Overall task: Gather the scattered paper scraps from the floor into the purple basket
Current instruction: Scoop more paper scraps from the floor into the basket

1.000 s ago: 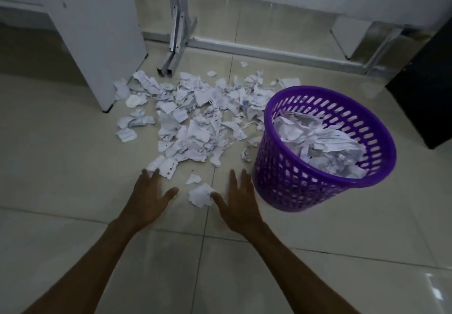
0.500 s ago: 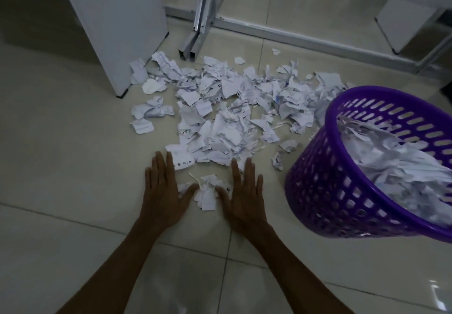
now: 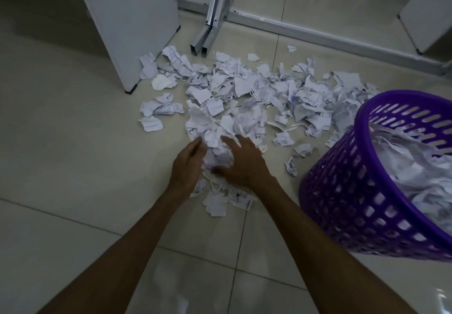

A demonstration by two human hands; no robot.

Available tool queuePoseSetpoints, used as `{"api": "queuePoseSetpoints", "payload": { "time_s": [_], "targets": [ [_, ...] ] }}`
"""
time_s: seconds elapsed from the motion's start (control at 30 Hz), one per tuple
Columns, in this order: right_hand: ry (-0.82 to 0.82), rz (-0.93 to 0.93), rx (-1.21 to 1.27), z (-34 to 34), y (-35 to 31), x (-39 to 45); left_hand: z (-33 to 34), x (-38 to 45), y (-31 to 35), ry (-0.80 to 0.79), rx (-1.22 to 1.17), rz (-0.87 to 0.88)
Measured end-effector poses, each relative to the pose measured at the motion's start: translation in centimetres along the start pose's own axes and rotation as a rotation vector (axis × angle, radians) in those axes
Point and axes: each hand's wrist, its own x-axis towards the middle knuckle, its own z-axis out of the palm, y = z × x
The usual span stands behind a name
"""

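Torn white paper scraps [image 3: 247,93] lie spread over the tiled floor ahead of me. My left hand [image 3: 187,164] and my right hand [image 3: 243,159] press together around a bunch of scraps [image 3: 216,147] at the near edge of the pile. A few loose scraps [image 3: 217,202] lie on the floor under my wrists. The purple basket [image 3: 362,203] stands at the right, tilted toward me, holding a heap of white paper.
A white panel [image 3: 132,20] stands on the floor at the far left of the pile. Grey metal legs [image 3: 210,25] and a floor rail [image 3: 330,37] run behind the scraps. Another white panel [image 3: 428,20] is at the far right.
Both hands went from flat and apart on the floor to pushed forward and closed together around a bunch of scraps. The view has moved closer to the pile.
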Motion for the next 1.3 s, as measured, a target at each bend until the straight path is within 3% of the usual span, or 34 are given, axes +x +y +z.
{"api": "queuePoseSetpoints", "payload": {
  "time_s": [0.1,0.3,0.47,0.83,1.03,1.3],
  "targets": [
    [0.187,-0.093,-0.013,0.8,-0.4,-0.9,0.4,-0.1,0.0,-0.039,-0.004,-0.023],
    [0.252,-0.107,0.152,-0.8,-0.8,-1.9,0.6,-0.9,0.2,0.032,-0.115,-0.058],
    [0.355,0.049,0.369,-3.3,-1.4,-3.2,0.7,-1.6,2.1,0.054,-0.143,-0.038],
    [0.360,0.192,0.756,-12.1,-4.3,-6.2,1.8,-3.8,11.9,0.062,-0.168,0.101],
    [0.392,0.179,0.840,-17.5,-5.9,-7.8,2.9,-5.0,17.4,0.075,-0.174,0.209],
    [0.452,0.140,0.741,-25.9,-5.7,-11.2,6.1,-8.0,24.5,0.013,-0.233,0.329]
  ]
}}
